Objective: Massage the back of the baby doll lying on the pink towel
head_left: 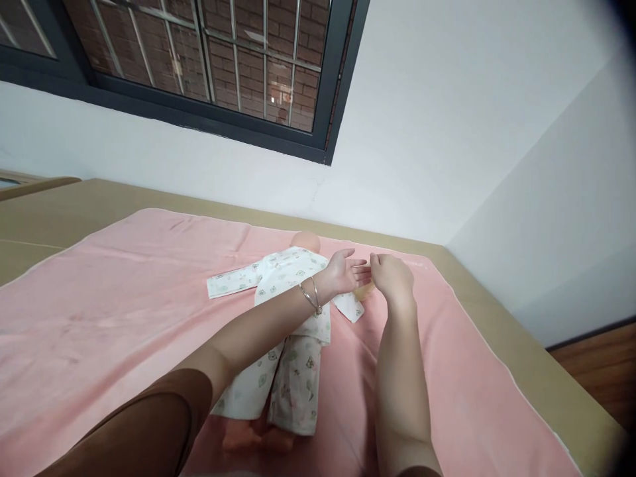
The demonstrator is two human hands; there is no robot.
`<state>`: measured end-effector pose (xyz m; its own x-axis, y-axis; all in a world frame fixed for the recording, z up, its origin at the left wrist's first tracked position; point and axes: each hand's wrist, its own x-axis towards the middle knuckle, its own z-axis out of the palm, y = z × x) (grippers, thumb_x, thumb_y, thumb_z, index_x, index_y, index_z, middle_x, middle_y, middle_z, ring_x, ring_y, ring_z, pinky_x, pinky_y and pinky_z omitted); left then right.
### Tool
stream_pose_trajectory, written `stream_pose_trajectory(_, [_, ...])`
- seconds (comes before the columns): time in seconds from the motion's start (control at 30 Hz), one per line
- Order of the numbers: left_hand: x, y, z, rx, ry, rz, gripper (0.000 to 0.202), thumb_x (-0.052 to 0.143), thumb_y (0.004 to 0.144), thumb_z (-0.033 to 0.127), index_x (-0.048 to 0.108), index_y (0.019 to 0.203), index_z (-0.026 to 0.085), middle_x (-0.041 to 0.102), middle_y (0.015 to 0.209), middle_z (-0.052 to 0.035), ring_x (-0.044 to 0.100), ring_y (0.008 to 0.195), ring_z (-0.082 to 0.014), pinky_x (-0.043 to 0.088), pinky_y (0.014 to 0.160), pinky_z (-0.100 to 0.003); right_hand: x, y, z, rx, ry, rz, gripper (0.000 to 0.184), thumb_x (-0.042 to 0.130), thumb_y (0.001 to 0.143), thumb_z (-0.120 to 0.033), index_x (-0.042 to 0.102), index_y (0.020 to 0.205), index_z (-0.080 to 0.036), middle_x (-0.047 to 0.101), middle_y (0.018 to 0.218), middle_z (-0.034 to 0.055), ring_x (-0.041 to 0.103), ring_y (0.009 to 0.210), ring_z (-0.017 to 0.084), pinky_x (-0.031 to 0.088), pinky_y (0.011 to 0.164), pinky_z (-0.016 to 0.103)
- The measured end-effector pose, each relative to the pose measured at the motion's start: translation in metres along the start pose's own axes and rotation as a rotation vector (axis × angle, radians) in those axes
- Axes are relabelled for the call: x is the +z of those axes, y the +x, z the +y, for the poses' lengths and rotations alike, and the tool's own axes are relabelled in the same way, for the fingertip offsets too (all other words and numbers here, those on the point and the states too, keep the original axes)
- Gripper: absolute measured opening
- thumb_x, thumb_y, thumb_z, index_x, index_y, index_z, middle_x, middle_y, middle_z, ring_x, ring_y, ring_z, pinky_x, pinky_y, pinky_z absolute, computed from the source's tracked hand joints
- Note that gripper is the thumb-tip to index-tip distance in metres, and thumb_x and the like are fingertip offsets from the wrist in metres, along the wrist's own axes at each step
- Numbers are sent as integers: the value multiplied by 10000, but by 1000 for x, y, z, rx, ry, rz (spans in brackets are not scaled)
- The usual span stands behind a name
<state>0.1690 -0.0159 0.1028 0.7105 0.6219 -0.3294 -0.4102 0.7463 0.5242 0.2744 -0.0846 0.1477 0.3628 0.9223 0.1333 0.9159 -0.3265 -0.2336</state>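
Note:
A baby doll [306, 241] lies on its back on a pink blanket, its head toward the wall. It is dressed in a white printed top [278, 271] and matching trousers [297, 384], with bare feet showing below. My left hand [342, 271] is open, palm up, above the doll's shoulder on the right, its fingers pointing right. Close to those fingertips is my right hand [395, 275], with fingers curled closed; what they hold, if anything, is hidden. A pale yellowish thing [365, 291], partly covered by my hands, shows beside the doll's sleeve [350, 307].
The pink blanket [124, 318] is spread over a tan table [497, 331]. Behind the table rises a white wall [422, 132] with a dark-framed, barred window [209, 59]. Brown wood [601, 371] stands beyond the right edge.

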Motion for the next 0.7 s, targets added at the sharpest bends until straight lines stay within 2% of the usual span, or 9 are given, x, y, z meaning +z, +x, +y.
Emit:
stream_pose_trajectory(0.07, [-5,-2,-3,20,-10,6,442,425,930,387,537,1217,70,669,1073,-193,700,935,-271,591,779,-398,-1,1,0,-3,-2,-6,532,225,1011,-389,719,971,-195,736,1005,134,685,970,279,492,789,355])
stream_pose_trajectory(0.17, [-12,-21,-10,24,29,21,410,421,939,380,570,1176,80,679,1076,-182,701,941,-258,576,816,-392,-2,-2,-2,-41,-22,-35,544,197,1014,-364,709,999,-181,732,1038,147,681,1000,276,497,834,369])
stream_pose_trajectory(0.23, [-17,-43,-17,10,70,15,374,429,944,366,594,1135,90,689,1060,-170,705,932,-247,564,845,-386,-4,-13,-7,-121,-33,-63,496,220,1009,-312,670,1140,-152,695,1176,176,643,1126,294,491,910,401])
stream_pose_trajectory(0.3, [-21,-71,-25,-91,110,-15,331,463,933,356,624,1067,99,704,1011,-148,707,894,-234,552,870,-385,-6,-31,-15,-253,-35,-73,482,275,1000,-291,527,1367,-107,535,1423,219,490,1346,340,447,1022,471])
stream_pose_trajectory(0.37, [-21,-104,-32,-140,142,-91,330,470,932,367,644,1034,105,711,996,-135,703,913,-238,537,908,-390,-9,-55,-26,-400,-20,-52,536,309,1005,-316,380,1494,-108,302,1593,208,246,1494,365,332,1140,542])
stream_pose_trajectory(0.43, [-17,-139,-36,-41,142,-175,285,465,927,303,660,1036,126,718,989,-120,695,947,-239,523,945,-405,-11,-79,-39,-574,34,-33,519,274,1018,-297,367,1506,-146,271,1618,157,201,1514,328,278,1184,558])
stream_pose_trajectory(0.5, [-11,-173,-35,164,112,-193,315,407,940,241,656,1117,165,721,1049,-102,668,1053,-233,492,1011,-414,-11,-99,-51,-700,131,11,510,227,1038,-318,325,1524,-201,302,1612,114,227,1514,269,270,1202,554])
stream_pose_trajectory(0.6, [-6,-210,-24,279,130,-287,395,343,992,363,638,1210,214,710,1143,-91,615,1189,-249,453,1079,-442,-5,-114,-67,-817,187,142,544,278,1031,-397,260,1546,-223,257,1629,108,153,1531,293,215,1208,617])
stream_pose_trajectory(0.7, [-11,-224,-6,340,193,-270,477,291,1000,457,647,1217,225,710,1158,-89,596,1238,-258,458,1090,-444,10,-121,-81,-893,177,236,669,368,996,-441,147,1576,-193,184,1647,135,42,1535,357,154,1198,681])
